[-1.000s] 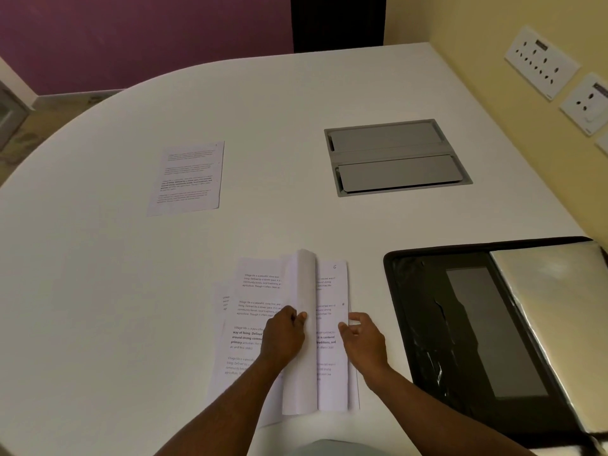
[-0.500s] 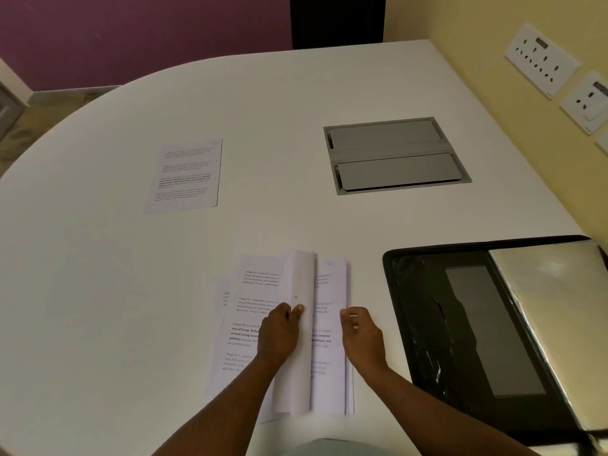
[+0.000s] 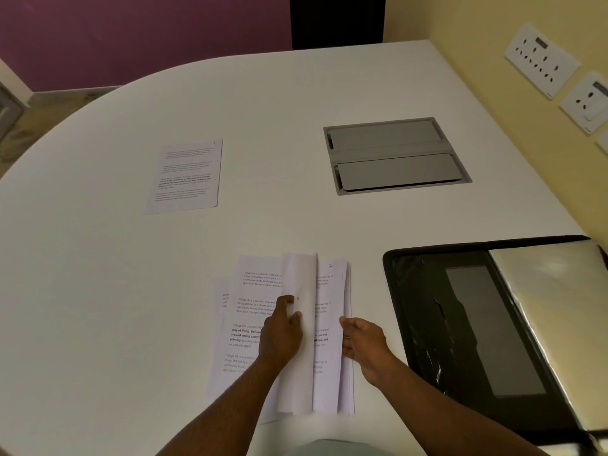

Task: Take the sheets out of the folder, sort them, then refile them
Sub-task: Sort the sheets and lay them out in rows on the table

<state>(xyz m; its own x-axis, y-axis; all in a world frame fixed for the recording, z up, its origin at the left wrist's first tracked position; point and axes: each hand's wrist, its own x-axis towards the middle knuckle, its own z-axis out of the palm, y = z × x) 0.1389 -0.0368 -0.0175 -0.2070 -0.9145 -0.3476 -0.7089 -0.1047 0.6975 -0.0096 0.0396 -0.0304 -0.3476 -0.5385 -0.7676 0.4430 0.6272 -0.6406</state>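
Sheets [image 3: 306,334] folded further left, hands [image 3: 283,330] unmoved

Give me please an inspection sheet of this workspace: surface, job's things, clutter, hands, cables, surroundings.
Surface: white rounded table, with a grey hatch set in it.
Job's things: stack of sheets near the person; single sheet apart, far left; open black folder on the right.
Clutter: nothing seen.
Hands: left hand holds a turned-up sheet; right hand rests at the stack's right edge, grip unclear.
Cables: nothing seen.
Surroundings: purple wall, yellow wall with wall sockets.
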